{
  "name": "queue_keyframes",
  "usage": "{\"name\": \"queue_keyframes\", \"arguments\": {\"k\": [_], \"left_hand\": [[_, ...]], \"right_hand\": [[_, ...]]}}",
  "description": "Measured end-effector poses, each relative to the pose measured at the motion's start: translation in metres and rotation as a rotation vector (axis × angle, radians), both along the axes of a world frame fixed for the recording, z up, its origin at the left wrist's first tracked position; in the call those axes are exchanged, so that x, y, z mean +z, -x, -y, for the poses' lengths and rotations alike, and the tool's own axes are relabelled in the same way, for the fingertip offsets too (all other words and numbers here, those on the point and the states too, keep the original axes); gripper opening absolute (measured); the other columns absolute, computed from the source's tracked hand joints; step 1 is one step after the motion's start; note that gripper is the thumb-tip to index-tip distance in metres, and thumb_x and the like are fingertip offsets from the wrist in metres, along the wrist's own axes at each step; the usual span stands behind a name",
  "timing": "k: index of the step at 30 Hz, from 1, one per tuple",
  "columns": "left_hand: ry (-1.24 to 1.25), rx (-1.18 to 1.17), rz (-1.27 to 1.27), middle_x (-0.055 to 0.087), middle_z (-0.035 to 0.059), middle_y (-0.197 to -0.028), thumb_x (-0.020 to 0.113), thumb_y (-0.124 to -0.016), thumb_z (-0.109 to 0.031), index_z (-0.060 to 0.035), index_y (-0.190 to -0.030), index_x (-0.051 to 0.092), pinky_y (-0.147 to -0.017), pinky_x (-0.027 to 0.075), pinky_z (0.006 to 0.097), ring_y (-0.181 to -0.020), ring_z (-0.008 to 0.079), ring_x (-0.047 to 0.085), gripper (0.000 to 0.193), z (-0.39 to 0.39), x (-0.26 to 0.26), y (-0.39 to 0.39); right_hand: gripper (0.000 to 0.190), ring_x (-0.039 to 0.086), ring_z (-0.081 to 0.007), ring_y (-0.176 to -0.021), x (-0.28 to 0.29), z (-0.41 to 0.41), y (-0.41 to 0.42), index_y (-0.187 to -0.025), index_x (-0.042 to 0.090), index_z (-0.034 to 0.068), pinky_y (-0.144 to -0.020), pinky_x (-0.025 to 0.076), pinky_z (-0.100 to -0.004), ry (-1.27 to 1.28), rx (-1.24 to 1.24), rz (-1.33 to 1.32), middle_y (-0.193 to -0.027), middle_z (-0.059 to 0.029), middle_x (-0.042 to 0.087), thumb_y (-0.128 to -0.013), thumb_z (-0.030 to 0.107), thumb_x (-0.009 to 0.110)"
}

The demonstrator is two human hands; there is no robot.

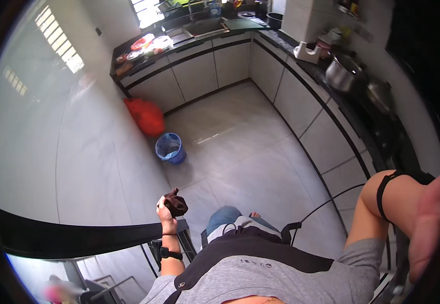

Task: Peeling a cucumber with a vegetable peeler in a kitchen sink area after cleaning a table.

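Observation:
My left hand is closed around a bunched dark brown cloth, held out over the tiled floor at the lower left of the head view. A beaded bracelet and a black strap are on that arm. My right hand is raised very near the camera at the far right edge, large and blurred; the picture's rim cuts off part of it. No object shows in it, and its fingers cannot be made out well. A black strap circles the right forearm.
A blue lined wastebasket and a red bag stand by the left wall. The counter carries a sink, bagged food, a steel pot and a lidded pan. A black cable runs from the apron's side towards the right arm.

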State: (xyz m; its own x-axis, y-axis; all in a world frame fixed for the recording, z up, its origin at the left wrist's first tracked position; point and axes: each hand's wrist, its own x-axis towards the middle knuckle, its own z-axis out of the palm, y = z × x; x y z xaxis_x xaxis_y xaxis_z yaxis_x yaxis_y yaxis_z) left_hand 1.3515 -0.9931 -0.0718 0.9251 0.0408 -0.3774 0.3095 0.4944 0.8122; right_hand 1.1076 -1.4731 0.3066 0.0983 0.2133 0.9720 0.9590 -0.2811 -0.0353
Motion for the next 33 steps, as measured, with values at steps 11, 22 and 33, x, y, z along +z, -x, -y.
{"name": "queue_keyframes", "arguments": {"k": [11, 22, 33], "left_hand": [[-0.112, 0.367, -0.123, 0.06, 0.0075, -0.078, 0.048, -0.082, -0.025, -0.0039, -0.085, 0.057, -0.072, 0.047, 0.0327, -0.076, 0.0217, 0.058, 0.023, 0.053, -0.046, -0.13], [0.067, -0.007, 0.252, 0.058, 0.0103, -0.098, 0.049, -0.081, -0.02, 0.0003, -0.101, 0.054, -0.084, 0.043, 0.0344, -0.091, 0.0215, 0.055, 0.029, 0.197, 0.07, -0.422], [0.428, 0.091, 0.056, 0.058, 0.0111, -0.108, 0.035, -0.088, -0.038, -0.0009, -0.112, 0.053, -0.089, 0.042, 0.0397, -0.098, 0.0257, 0.055, 0.048, 0.263, 0.083, -0.616]], "right_hand": [[0.079, 0.048, -0.0268, -0.084, 0.004, 0.02, -0.269, -0.135, 0.007, 0.021, -0.055, 0.045, -0.0327, 0.248, 0.206, 0.244, -0.134, -0.0188, 0.015, -0.078, 0.041, 0.057], [0.065, 0.046, -0.0243, -0.083, -0.029, 0.094, -0.504, -0.133, 0.017, 0.015, -0.058, 0.043, -0.0339, 0.03, 0.172, 0.476, -0.128, -0.0204, 0.027, -0.083, 0.038, 0.051], [0.053, 0.045, -0.0219, -0.082, -0.013, 0.121, -0.777, -0.131, 0.028, 0.009, -0.061, 0.041, -0.035, -0.301, 0.375, -0.029, -0.122, -0.0219, 0.039, -0.088, 0.034, 0.045]]}}
